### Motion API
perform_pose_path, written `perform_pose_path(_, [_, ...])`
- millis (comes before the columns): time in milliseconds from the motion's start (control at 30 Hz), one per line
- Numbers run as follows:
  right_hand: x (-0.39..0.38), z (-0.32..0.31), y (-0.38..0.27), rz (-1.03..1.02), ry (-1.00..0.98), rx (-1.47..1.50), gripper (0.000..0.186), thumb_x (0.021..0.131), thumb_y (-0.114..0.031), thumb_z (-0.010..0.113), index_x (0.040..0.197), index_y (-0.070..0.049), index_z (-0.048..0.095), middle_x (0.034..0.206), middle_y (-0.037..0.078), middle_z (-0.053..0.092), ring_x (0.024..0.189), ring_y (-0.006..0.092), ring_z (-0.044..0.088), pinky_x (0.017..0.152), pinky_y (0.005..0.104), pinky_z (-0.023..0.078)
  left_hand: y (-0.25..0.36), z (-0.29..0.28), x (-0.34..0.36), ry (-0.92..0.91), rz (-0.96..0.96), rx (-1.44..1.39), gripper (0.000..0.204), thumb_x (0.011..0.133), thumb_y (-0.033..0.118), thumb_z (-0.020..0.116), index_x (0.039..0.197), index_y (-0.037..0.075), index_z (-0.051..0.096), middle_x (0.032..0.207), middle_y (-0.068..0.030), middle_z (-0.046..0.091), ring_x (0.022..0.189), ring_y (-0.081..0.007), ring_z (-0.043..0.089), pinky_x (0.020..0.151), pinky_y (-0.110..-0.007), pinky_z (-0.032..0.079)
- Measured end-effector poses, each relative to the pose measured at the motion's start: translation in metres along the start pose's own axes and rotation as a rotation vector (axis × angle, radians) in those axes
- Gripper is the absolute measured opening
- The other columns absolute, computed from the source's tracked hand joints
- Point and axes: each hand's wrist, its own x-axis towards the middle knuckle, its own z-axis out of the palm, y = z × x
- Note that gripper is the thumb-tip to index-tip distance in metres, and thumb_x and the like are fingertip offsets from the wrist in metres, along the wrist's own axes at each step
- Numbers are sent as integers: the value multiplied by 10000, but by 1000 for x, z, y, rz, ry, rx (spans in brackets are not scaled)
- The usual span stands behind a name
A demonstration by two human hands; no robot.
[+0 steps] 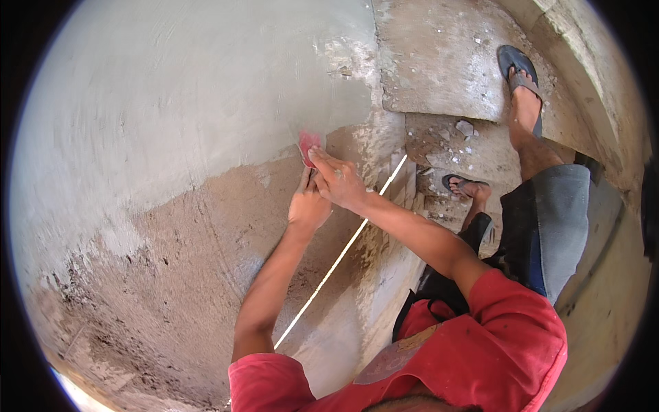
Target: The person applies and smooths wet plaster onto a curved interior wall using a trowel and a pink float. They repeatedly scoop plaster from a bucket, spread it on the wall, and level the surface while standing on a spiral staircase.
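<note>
A thin, flat red scraper (309,145) lies against the wall, at the lower edge of the smooth grey plaster (206,89). The fingers of my right hand (341,182) are closed on its lower part and press it to the surface. Just below, my left hand (310,206) reaches up, its fingertips at the scraper's bottom edge and its palm side partly covered by my right hand. Bare, rough brown wall (213,240) shows under the grey coat. Near the corner, a patch of plaster (347,58) is broken and pale.
A pale, thin cord or strip (341,255) runs slantwise behind my right forearm. To the right are rough steps (446,65) strewn with rubble (465,128). My sandalled feet stand apart on different levels, the right foot (525,96) higher. Another wall (590,82) curves along the far right.
</note>
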Motion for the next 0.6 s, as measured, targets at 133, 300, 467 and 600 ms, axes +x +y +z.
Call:
perform_pose_path(133, [12, -30, 10, 221, 90, 63, 506, 861, -82, 668, 1360, -49, 590, 1194, 245, 700, 999, 442, 712, 766, 515, 601, 2, 7, -7, 190, 45, 45, 596, 976, 260, 565, 1501, -12, 488, 1590, -161, 465, 1546, -264, 321, 1302, -504, 127])
perform_pose_path(300, [40, -46, 80, 691, 255, -154, 328, 854, -111, 639, 1177, -58, 656, 1004, 232, 727, 967, 421, 700, 869, 527, 542, 6, 12, 0, 233, 13, 17, 559, 1036, 269, 472, 1549, 49, 442, 1643, -84, 402, 1557, -226, 293, 1310, -473, 127])
perform_pose_path(467, [16, -31, 118, 1065, 467, -121, 222, 948, -205, 603, 1025, -49, 741, 830, 256, 721, 808, 439, 704, 774, 478, 563, 5, 15, 0, 184, -19, 53, 581, 1046, 322, 461, 1553, 40, 432, 1650, -83, 391, 1564, -223, 277, 1310, -474, 114])
perform_pose_path(600, [-28, -25, 130, 1159, 442, 310, 158, 943, -119, 618, 993, -39, 744, 876, 132, 757, 785, 201, 713, 742, 364, 575, 5, 23, -4, 237, 30, 33, 578, 1025, 323, 481, 1523, 29, 473, 1632, -94, 419, 1555, -230, 300, 1310, -473, 116])
